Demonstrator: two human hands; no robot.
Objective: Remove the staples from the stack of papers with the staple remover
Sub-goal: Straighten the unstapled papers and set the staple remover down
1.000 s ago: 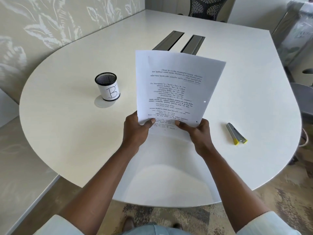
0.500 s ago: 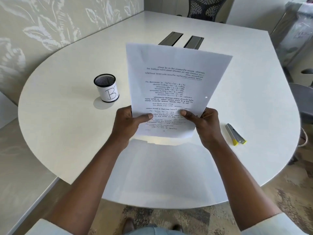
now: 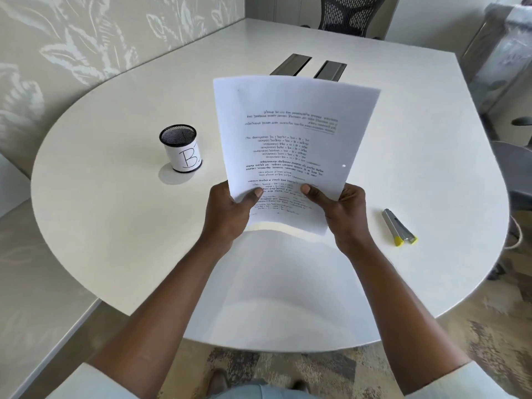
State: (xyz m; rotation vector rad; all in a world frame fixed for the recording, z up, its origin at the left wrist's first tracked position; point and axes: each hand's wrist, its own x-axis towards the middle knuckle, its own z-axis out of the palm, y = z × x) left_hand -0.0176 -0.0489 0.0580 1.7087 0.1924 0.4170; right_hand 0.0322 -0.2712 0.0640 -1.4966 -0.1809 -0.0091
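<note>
Papers [image 3: 290, 145] grasped at near edge by left hand [image 3: 230, 214] and right hand [image 3: 345, 214], raised above table [image 3: 115, 226]; remover [image 3: 399, 227] lies right of papers, untouched

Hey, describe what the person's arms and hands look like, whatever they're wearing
Both hands, left hand and right hand, are bare: no gloves, rings or watch visible. The forearms are uncovered, with pale, light-coloured sleeves pushed up near the elbows at the bottom of the view.

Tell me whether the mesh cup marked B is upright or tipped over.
Upright. The mesh cup stands on its base on the table, open rim facing up, its letter B reading right way up.
</note>
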